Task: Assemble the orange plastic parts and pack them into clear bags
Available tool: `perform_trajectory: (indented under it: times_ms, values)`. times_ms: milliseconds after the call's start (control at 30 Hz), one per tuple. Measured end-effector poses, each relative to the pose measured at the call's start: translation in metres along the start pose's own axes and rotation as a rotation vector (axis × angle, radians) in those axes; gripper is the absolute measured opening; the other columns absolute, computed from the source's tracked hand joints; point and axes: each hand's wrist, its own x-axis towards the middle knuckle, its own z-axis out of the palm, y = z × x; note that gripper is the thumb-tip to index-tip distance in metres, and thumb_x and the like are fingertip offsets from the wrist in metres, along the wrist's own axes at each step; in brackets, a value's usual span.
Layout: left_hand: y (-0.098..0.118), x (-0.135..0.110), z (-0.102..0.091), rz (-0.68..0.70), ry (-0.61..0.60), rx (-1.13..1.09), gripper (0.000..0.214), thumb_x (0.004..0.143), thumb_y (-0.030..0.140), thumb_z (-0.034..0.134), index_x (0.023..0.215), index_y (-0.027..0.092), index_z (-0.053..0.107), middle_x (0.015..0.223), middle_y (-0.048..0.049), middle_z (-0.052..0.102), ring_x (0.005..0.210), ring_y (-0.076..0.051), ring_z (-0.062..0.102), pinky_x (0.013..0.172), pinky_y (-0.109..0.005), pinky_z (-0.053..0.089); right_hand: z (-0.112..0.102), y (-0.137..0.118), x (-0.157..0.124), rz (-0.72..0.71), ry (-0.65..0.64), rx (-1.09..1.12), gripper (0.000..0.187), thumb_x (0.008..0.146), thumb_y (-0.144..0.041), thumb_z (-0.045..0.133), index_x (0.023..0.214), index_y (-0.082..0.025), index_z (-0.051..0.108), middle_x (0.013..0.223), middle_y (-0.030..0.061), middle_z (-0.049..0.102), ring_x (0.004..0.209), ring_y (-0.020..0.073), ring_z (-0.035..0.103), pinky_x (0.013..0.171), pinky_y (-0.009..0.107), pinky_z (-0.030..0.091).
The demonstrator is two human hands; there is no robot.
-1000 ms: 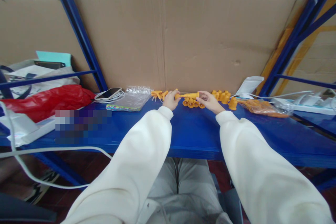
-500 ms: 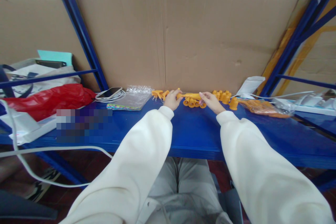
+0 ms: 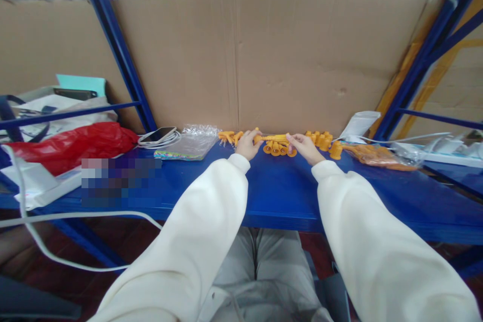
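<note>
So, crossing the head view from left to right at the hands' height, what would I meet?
Red plastic, coiled white cable, clear plastic packet, left hand, held yellow piece, right hand, bagged orange pieces.

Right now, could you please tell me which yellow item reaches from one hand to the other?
The long yellow item, stretched crosswise between the left hand and the right hand; no other yellow item reaches both.

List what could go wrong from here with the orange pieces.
The slim orange piece, held between the left hand and right hand, might slip if either grip loosens.
The round-ended orange parts lie close by, so a finger might knock them out of line.
Orange caps sit just beyond the right hand; an outward swing could scatter them.
</note>
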Motion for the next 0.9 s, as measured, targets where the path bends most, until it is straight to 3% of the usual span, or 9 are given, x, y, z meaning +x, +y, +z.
perform_trajectory:
  times_ms: [133, 233, 367, 600, 900]
  values:
    - [0.0001, -0.0001, 0.0008, -0.003, -0.001, 0.002, 0.019, 0.083, 0.016, 0.067, 0.102, 0.022, 0.069, 0.099, -0.0037, 0.07, 0.096, -0.021, 0.067, 0.093, -0.034, 0.05, 0.0015, -0.0004, -0.0003, 0.032, 0.016, 0.003, 0.045, 0.079, -0.062, 0.072, 0.072, -0.02, 0.058, 0.055, 0.0, 0.061, 0.051, 0.0131, 0.057, 0.06, 0.027, 0.052]
    - [-0.001, 0.0, 0.0019, -0.017, 0.011, 0.008, 0.019, 0.083, 0.017, 0.067, 0.101, 0.022, 0.07, 0.098, -0.0034, 0.07, 0.096, -0.021, 0.067, 0.093, -0.034, 0.05, 0.0031, 0.0023, 0.0011, 0.055, 0.013, 0.044, 0.037, 0.081, -0.05, 0.076, 0.094, -0.018, 0.062, 0.062, 0.0008, 0.067, 0.054, 0.0145, 0.062, 0.061, 0.028, 0.054]
    - [-0.0024, 0.0001, 0.0023, -0.04, 0.016, 0.02, 0.018, 0.083, 0.017, 0.067, 0.1, 0.022, 0.07, 0.098, -0.0037, 0.07, 0.097, -0.021, 0.067, 0.094, -0.035, 0.05, 0.0044, 0.006, 0.0031, 0.064, -0.041, 0.069, 0.047, 0.079, -0.037, 0.08, 0.117, -0.018, 0.06, 0.068, -0.0001, 0.07, 0.058, 0.0153, 0.065, 0.065, 0.03, 0.057]
    - [-0.0038, 0.0001, 0.0029, -0.008, 0.017, -0.007, 0.019, 0.082, 0.016, 0.067, 0.1, 0.023, 0.069, 0.099, -0.0033, 0.07, 0.099, -0.022, 0.067, 0.095, -0.035, 0.05, -0.0003, 0.0045, 0.0025, 0.021, -0.047, 0.007, 0.037, 0.078, -0.048, 0.079, 0.092, -0.018, 0.063, 0.052, -0.0038, 0.06, 0.052, 0.014, 0.058, 0.059, 0.028, 0.051]
    - [-0.0023, -0.0004, 0.0017, -0.018, 0.007, -0.005, 0.019, 0.083, 0.016, 0.068, 0.1, 0.023, 0.069, 0.1, -0.0034, 0.071, 0.099, -0.022, 0.067, 0.095, -0.035, 0.05, 0.0015, -0.0008, -0.0002, 0.019, -0.032, 0.002, 0.048, 0.073, -0.064, 0.077, 0.076, -0.021, 0.057, 0.051, -0.0035, 0.057, 0.05, 0.0123, 0.054, 0.057, 0.026, 0.047]
